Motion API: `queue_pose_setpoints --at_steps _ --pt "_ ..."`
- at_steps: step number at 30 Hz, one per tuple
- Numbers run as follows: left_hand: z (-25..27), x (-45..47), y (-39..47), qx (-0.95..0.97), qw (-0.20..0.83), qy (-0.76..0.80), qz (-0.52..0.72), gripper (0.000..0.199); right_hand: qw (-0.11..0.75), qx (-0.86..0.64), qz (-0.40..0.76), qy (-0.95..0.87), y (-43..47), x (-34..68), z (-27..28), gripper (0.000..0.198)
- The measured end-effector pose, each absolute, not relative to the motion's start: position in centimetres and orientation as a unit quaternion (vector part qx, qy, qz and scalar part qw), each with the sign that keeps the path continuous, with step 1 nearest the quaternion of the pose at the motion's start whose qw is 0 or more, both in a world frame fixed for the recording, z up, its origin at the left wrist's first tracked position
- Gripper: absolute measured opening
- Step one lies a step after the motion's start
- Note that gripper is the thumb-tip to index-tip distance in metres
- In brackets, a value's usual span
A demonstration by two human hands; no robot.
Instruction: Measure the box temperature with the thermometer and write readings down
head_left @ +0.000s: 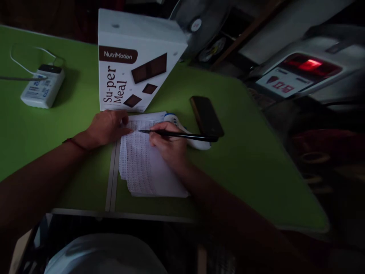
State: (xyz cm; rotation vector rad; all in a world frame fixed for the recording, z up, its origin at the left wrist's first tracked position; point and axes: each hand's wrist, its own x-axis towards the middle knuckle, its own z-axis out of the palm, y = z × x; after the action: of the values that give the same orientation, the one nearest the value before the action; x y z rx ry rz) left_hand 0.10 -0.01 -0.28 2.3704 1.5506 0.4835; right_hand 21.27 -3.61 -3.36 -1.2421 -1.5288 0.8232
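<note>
A stack of paper sheets (139, 163) covered in rows of small writing lies near the table's front edge. My right hand (169, 146) is closed around a black pen (188, 135), whose tip is at the upper part of the top sheet; I cannot tell whether it touches. At the stack's upper left edge, my left hand (107, 127) has its fingers curled, with the thumb lying on the paper. Partly hidden behind my right hand is a white handheld device (198, 144) with blue trim. It lies by the stack's upper right side.
The green table (242, 171) carries a white "NutriMotion" box (119, 80) standing behind the papers. A dark phone (207, 116) lies to the right. A white power strip (42, 89) with cables sits at the left. Beyond the right edge is an appliance (308, 68) with a red lit display.
</note>
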Motion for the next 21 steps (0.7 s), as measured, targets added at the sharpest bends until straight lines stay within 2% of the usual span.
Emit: queue_pose_setpoints --at_steps 7,13,21 --pt "-0.07 0.21 0.03 0.802 0.165 0.552 0.160 0.022 0.477 -0.531 0.227 -0.663 -3.78 21.39 -2.88 0.008" --pt "-0.04 0.24 0.01 0.802 0.159 0.553 0.160 0.023 0.475 -0.532 0.219 -0.666 -3.59 21.50 -3.25 0.007" --pt "0.00 0.45 -0.36 0.809 0.142 0.549 0.155 0.022 0.514 -0.518 0.204 -0.653 -3.70 21.22 -3.25 0.009"
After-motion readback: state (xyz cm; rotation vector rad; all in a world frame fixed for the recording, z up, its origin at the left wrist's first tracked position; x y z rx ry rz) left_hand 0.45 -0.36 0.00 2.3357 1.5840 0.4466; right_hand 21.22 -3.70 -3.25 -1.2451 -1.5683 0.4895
